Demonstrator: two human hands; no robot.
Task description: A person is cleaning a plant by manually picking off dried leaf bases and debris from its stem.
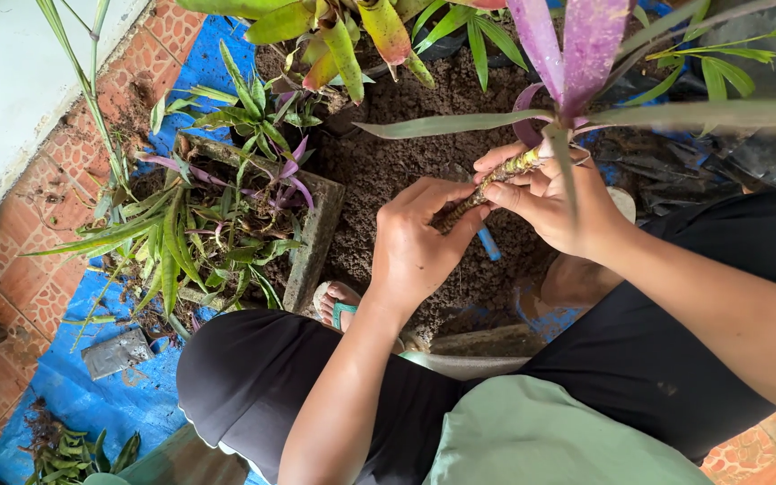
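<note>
Purple-leaved plant cutting (577, 54) sits between 2 hands above a heap of dark soil (424, 171); the left hand (419, 242) is closed around the lower end of its ringed stem (487, 184); the right hand (554, 202) pinches the stem higher up; a square concrete planter (316, 242) of green shoots stands to the left on blue tarpaulin (110, 395).

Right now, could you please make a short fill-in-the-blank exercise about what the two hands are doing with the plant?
1. Both the left hand and the right hand grip the plant's bare ____.
2. The held plant's broad leaves are mainly ____ in colour.
3. Under the hands lies a heap of dark ____.
4. The sheet spread over the brick floor is ____.

Missing words: stem; purple; soil; blue
</note>
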